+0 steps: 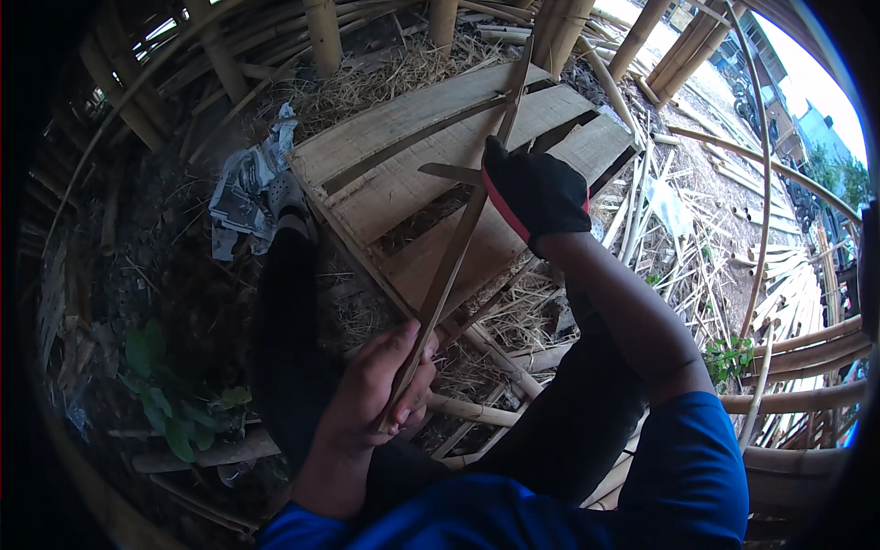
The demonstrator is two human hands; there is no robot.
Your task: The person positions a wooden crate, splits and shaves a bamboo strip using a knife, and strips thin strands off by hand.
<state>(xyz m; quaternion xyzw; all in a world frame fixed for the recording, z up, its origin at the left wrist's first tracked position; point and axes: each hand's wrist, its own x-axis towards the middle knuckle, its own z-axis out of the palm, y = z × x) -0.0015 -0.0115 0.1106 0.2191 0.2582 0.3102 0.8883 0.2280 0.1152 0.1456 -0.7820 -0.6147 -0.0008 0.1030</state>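
Note:
My bare left hand [371, 385] is closed around the near end of a long, narrow bamboo strip [449, 266]. The strip slants up and away over a slatted wooden pallet [394, 197]. On my right hand [547, 192] is a black glove with a red edge. Its fingers are closed at the strip's middle, and a knife blade [447, 171] sticks out to the left there, crossing the strip. The glove hides the knife's handle, and I cannot tell whether the blade cuts into the strip.
Crumpled printed paper [243, 197] lies beside my left foot. Upright bamboo posts [323, 37] stand behind the pallet. Straw and split bamboo cover the ground, with bamboo poles [807, 399] at the right. A leafy green plant [165, 403] grows at the lower left.

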